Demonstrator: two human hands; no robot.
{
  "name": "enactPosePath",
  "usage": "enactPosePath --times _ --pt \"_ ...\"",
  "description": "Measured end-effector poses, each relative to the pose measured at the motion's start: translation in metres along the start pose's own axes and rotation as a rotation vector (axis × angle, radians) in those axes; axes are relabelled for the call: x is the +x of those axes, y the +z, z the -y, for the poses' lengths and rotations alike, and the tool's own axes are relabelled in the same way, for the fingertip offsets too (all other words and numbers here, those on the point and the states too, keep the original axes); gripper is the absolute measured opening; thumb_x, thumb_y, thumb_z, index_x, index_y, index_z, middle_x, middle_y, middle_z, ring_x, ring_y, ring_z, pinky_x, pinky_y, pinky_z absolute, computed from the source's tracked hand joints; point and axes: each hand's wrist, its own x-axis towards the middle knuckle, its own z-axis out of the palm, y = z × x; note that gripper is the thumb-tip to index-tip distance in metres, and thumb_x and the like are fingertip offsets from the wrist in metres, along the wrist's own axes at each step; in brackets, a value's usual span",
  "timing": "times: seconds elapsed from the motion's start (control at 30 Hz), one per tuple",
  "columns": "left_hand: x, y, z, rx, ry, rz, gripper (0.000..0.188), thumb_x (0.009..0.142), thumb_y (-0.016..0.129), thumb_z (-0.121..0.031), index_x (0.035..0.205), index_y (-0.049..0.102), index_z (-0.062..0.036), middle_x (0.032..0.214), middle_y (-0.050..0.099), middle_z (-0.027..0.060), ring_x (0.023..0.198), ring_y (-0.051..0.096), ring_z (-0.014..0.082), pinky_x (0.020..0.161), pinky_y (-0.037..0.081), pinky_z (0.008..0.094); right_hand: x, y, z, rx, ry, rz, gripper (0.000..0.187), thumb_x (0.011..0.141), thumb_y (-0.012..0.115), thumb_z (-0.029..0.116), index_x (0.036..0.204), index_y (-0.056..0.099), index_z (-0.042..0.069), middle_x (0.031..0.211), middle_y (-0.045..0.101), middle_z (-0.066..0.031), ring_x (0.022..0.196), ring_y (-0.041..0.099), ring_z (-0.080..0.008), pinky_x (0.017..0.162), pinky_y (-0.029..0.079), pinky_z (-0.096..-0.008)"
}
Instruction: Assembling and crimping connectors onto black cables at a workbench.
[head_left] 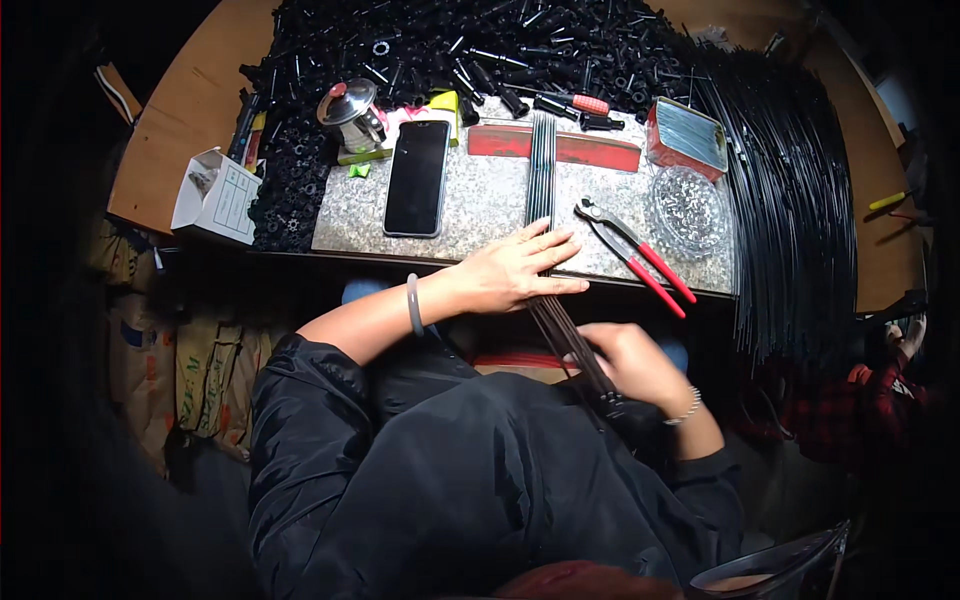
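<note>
A bundle of thin black rods (541,165) lies lengthwise on a speckled stone slab (480,205) and runs off its near edge toward my lap. My left hand (520,270) lies flat on the bundle at the slab's edge, fingers spread and pressing the rods down. Below the table my right hand (625,360) is closed around the near end of the same bundle. Red-handled pincers (635,255) lie on the slab just right of my left hand.
A dark phone (417,177) lies on the slab's left part. Behind it are a small metal pot (350,112), a red strip (560,145), a red tin (688,135) and a clear dish of small parts (688,210). Black parts (470,45) are heaped at the back; long black rods (790,200) hang at right. A white carton (215,195) stands at left.
</note>
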Motion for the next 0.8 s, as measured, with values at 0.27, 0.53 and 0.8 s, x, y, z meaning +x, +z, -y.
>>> enactPosePath --times 0.27,0.53,0.8 --pt "0.0 -0.003 -0.004 0.108 -0.077 -0.047 0.076 0.068 0.067 -0.017 0.133 0.037 -0.044 0.141 0.032 0.0161 0.132 0.025 0.043 0.102 0.025 0.0613 0.076 -0.131 -0.023 -0.58 -0.048 -0.69 0.014 0.078 0.068 0.012 0.087 0.067 0.002 0.082 0.064 -0.0127 0.072 0.061 -0.0226 0.064 0.049 -0.03" --pt "0.001 -0.005 -0.001 0.187 -0.085 -0.028 0.073 0.073 0.063 -0.019 0.133 0.034 -0.0474 0.14 0.032 0.0189 0.13 0.024 0.0475 0.102 0.022 0.0642 0.133 -0.176 -0.076 -0.712 0.204 -0.567 0.018 0.075 0.069 0.017 0.087 0.068 0.004 0.084 0.066 -0.0115 0.085 0.057 -0.0268 0.078 0.046 -0.0352" --pt "0.001 -0.013 0.004 -0.048 -0.08 -0.015 0.073 0.074 0.057 -0.005 0.131 0.039 -0.0463 0.143 0.028 0.0168 0.132 0.021 0.0461 0.105 0.02 0.061 0.14 -0.179 -0.096 -0.725 0.118 -0.5 0.012 0.073 0.069 0.014 0.078 0.068 0.003 0.079 0.065 -0.0122 0.08 0.056 -0.0288 0.074 0.046 -0.0368"
